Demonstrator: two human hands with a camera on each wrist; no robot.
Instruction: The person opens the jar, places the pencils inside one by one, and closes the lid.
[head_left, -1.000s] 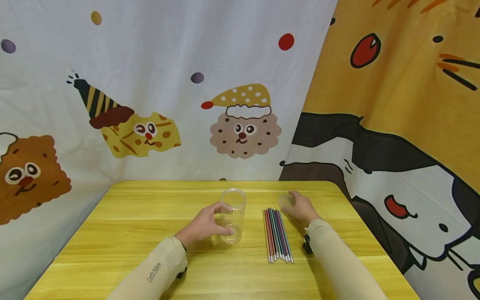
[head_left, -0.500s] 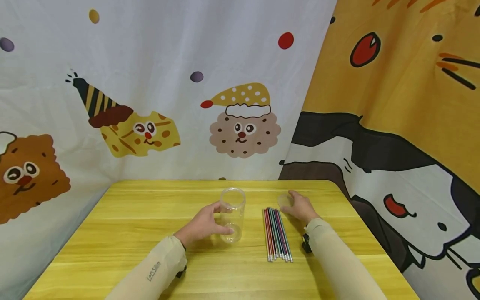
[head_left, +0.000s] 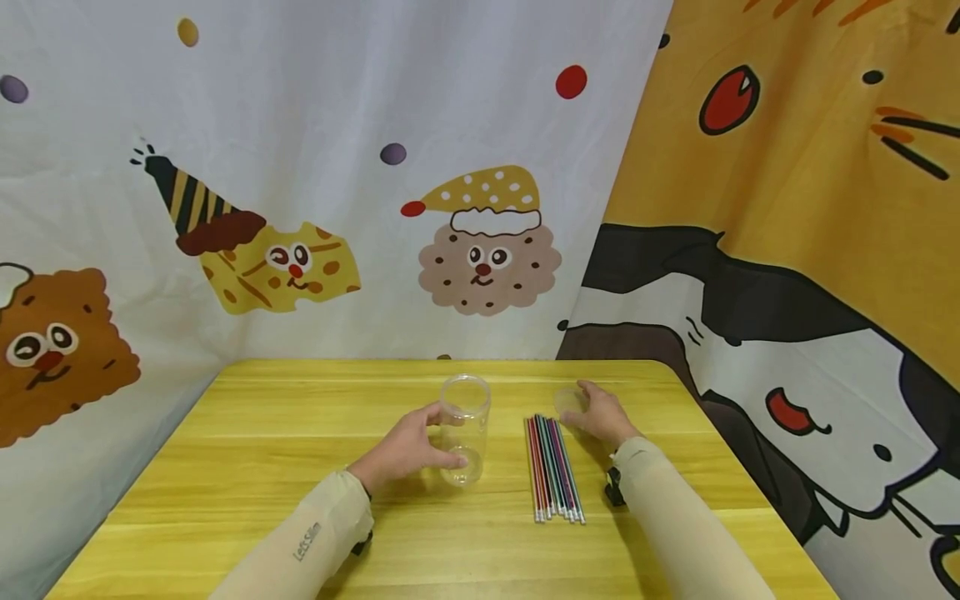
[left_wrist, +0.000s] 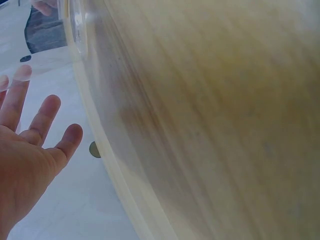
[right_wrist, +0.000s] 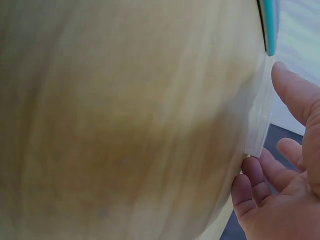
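A tall, clear plastic jar (head_left: 474, 435) without a cover stands upright near the middle of the table. My left hand (head_left: 405, 450) holds it from the left, thumb in front and fingers behind. In the left wrist view, the left hand's (left_wrist: 30, 135) outer fingers spread away from the jar. To the right, a round translucent lid (head_left: 567, 402) lies on the table, and my right hand (head_left: 603, 415) has its edge between thumb and fingers. The right wrist view shows fingertips at the rim of the lid (right_wrist: 259, 125). Between the hands lie several colored pencils (head_left: 553, 471) side by side.
The yellow wood-grain table (head_left: 285, 417) has its far edge against a white curtain (head_left: 315, 100) with cartoon prints. An orange, black and white printed curtain (head_left: 810, 275) hangs along the right side. The pencils' silvery ends point toward me.
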